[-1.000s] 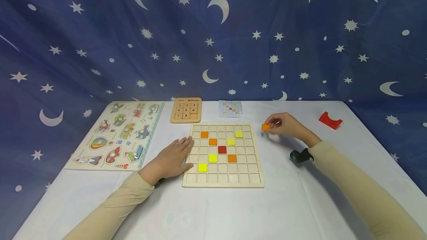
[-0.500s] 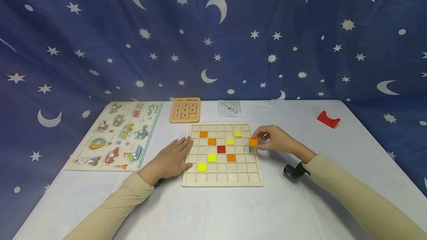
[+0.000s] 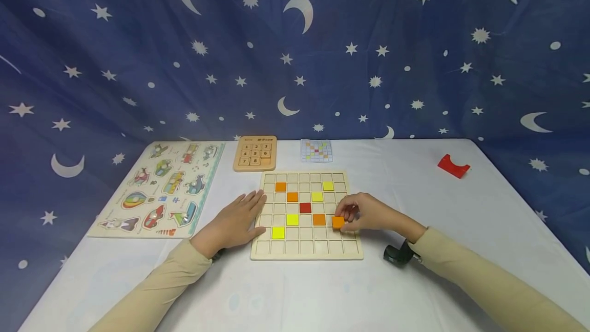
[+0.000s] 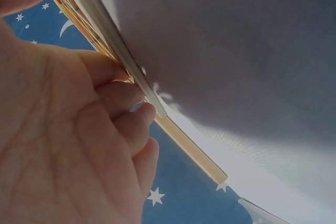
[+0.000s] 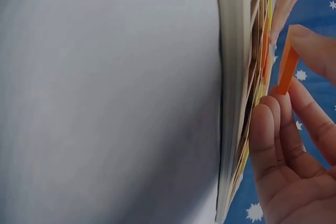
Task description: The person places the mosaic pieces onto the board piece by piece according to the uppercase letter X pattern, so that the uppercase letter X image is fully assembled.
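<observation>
A wooden grid board [image 3: 307, 256] lies on the white table, with orange, yellow and red square tiles set in a crossing diagonal pattern. My right hand [image 3: 364, 213] pinches an orange tile [image 3: 338, 223] between thumb and fingers, close over the board's right side. In the right wrist view that orange tile [image 5: 287, 66] is tilted on edge, held near the grid. My left hand [image 3: 234, 221] rests with its fingers straight along the board's left edge, fingertips on the rim. The red tile [image 3: 305, 208] sits at the crossing, with an orange tile [image 3: 319, 220] just below and right of it.
Behind the board are a wooden number puzzle [image 3: 255, 153] and a small printed pattern card [image 3: 316, 151]. A vehicle peg puzzle [image 3: 161, 188] lies at the left. A red notched piece [image 3: 454, 166] lies at the far right. A starry blue curtain [image 3: 341, 81] hangs behind.
My right hand has carried the orange tile left and toward me, from beside the board to over its right side. The left hand stays at the board's edge.
</observation>
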{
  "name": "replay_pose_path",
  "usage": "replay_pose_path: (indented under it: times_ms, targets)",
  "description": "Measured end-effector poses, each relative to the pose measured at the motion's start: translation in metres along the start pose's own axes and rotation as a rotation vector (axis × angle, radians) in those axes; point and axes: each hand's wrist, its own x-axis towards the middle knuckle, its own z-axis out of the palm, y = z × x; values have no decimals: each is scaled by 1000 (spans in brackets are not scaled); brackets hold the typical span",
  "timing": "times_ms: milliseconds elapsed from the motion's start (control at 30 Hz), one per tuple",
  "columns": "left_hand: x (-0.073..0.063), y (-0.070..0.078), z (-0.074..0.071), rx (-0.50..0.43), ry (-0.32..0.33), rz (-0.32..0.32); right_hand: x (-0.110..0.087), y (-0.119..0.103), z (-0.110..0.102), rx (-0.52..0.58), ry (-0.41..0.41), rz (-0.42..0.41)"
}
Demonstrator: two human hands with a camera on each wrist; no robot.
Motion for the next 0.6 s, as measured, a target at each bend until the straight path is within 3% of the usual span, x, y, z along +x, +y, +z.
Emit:
replay_pose_path:
  times_ms: [267, 600]
  targets:
    - [1, 0, 2, 7, 2, 3, 1, -4, 5, 0, -73, -28]
    - [1, 0, 1, 14, -1, -1, 4, -8, 7, -29, -95, -7]
